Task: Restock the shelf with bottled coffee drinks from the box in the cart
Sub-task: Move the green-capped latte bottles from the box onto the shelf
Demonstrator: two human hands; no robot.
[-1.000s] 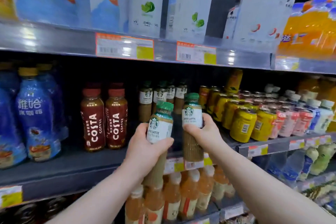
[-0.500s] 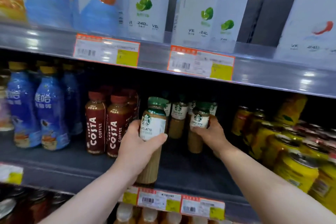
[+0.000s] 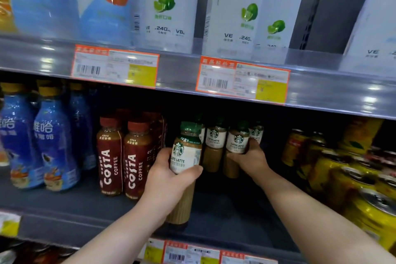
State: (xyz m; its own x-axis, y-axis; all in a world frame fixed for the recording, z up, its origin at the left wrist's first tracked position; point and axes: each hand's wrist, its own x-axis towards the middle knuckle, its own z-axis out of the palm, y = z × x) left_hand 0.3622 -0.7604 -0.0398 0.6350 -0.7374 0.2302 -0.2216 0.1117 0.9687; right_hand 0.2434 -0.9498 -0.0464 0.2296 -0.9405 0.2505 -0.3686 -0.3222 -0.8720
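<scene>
shelving | clasping front bottle (image 3: 186,155) in left grip (image 3: 169,180) — back bottle (image 3: 237,142) in right grip (image 3: 251,159) | next, likely: seat both, let go

- Behind the left hand (image 3: 169,178) and wrist — much of the near latte (image 3: 186,156), lower body and base.
- Behind the far latte (image 3: 237,142) — fingertips of the right hand (image 3: 251,159).
- Deep in shadow — caps of the back lattes (image 3: 215,138).
- Too blurred to read — small print on the price tags (image 3: 242,79).
- Cut by the top edge — cartons (image 3: 167,10).
- Cut by the left edge — blue bottles (image 3: 12,139).
- Smeared, cut by the right edge — yellow cans (image 3: 368,216).
</scene>
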